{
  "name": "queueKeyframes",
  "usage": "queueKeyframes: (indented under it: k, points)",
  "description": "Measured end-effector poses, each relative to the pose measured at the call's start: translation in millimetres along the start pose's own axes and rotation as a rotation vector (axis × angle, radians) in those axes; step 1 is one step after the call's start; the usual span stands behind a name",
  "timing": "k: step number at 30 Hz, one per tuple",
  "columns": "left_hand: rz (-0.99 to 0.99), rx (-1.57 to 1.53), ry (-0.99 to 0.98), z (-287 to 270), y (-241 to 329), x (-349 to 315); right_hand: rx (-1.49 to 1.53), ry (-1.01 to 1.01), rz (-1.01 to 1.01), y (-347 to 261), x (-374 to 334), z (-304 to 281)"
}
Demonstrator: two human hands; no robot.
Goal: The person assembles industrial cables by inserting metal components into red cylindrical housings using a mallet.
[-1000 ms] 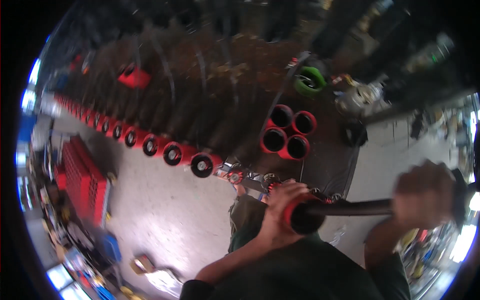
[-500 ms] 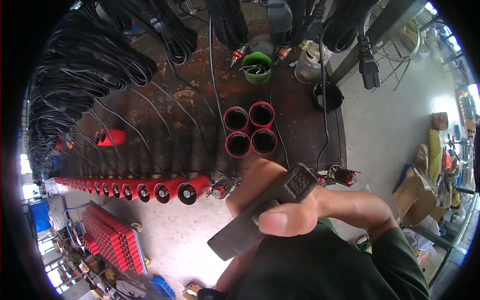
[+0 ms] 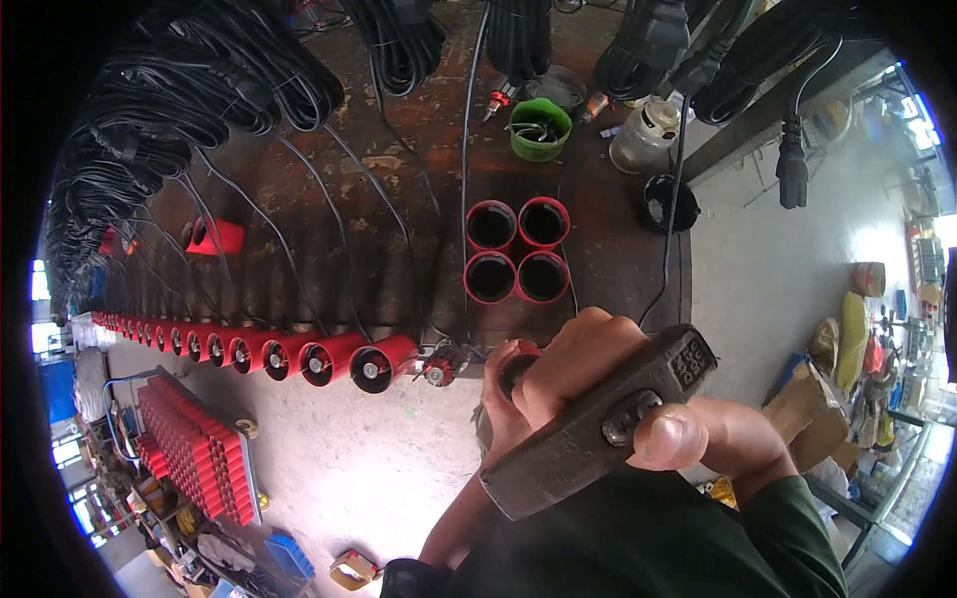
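Observation:
My right hand (image 3: 588, 364) is wrapped round a hammer with a dark, blocky metal head (image 3: 568, 453). Its thumb presses by the round eye of the head; the handle is hidden beneath. Behind it, my left hand (image 3: 495, 414) is closed round a red cylindrical housing (image 3: 523, 351), whose dark opening shows in part. Most of that hand and of the housing is covered by the hammer and the right hand. Just left of it, a bare motor part (image 3: 439, 366) with red and metal pieces lies at the table edge. Farther in, several red cups (image 3: 492, 226) stand grouped on the table.
Red housings (image 3: 384, 364) with cords line the front edge of the brown table (image 3: 399, 234). Bundled black cables (image 3: 518, 40) hang above. A green bucket (image 3: 540, 130), a metal can (image 3: 643, 135) and a black pot (image 3: 670, 204) stand farther back. Red parts fill a floor rack (image 3: 194, 448).
The view has shifted, and the hammer with my right hand is now farther right. My left hand and the red housing in it have come into sight; the motor part at the right corner is now covered.

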State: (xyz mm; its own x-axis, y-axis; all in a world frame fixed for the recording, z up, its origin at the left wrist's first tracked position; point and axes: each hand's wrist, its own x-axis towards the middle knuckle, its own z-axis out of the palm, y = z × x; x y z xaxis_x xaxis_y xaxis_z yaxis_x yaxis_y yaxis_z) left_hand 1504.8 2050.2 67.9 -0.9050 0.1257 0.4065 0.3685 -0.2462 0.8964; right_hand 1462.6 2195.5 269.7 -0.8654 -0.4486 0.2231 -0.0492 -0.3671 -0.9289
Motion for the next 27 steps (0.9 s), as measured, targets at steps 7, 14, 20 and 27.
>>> queueKeyframes:
  k: [7, 14, 20, 27]
  points:
    - [-0.043, 0.023, -0.052, -20, -29, -26, -0.073, 0.117, 0.011, 13, -11, 11]
    - [-0.474, 0.344, -0.02, -78, -87, -111, -0.081, 0.187, 0.093, 2, -16, 17]
    - [-1.009, 0.023, 0.004, -106, -125, -133, -0.043, 0.259, -0.019, 11, -23, 29]
    - [-0.727, 0.326, -0.232, -104, -126, -111, 0.011, 0.266, -0.003, 11, -24, 21]
